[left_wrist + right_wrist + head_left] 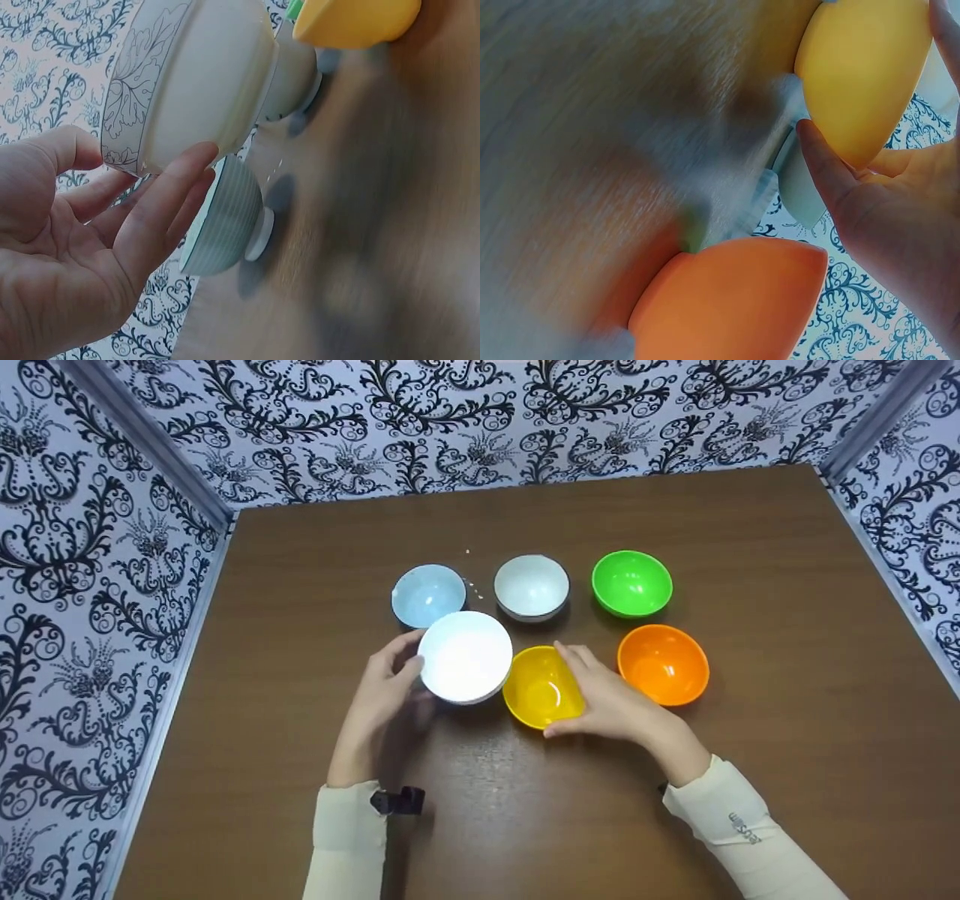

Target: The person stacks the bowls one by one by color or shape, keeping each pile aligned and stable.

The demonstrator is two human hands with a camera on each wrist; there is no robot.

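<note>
My left hand (386, 679) grips the left side of a white bowl (465, 657), thumb at the rim and fingers under its side; in the left wrist view this bowl (210, 75) shows a leaf-patterned band and hangs above the table. Beside it, my right hand (611, 697) holds a yellow bowl (540, 690) from the right, thumb at the near rim and fingers at the far rim. In the right wrist view the yellow bowl (862, 75) lies within the curve of the hand (900, 210). The two bowls look close together or touching; which is unclear.
Behind stand a light blue bowl (428, 595), a pale white bowl (532, 587) and a green bowl (632, 583). An orange bowl (663, 664) sits right of my right hand. Small white bits (480, 596) lie on the brown table (262, 660). Patterned panels (480, 427) border it.
</note>
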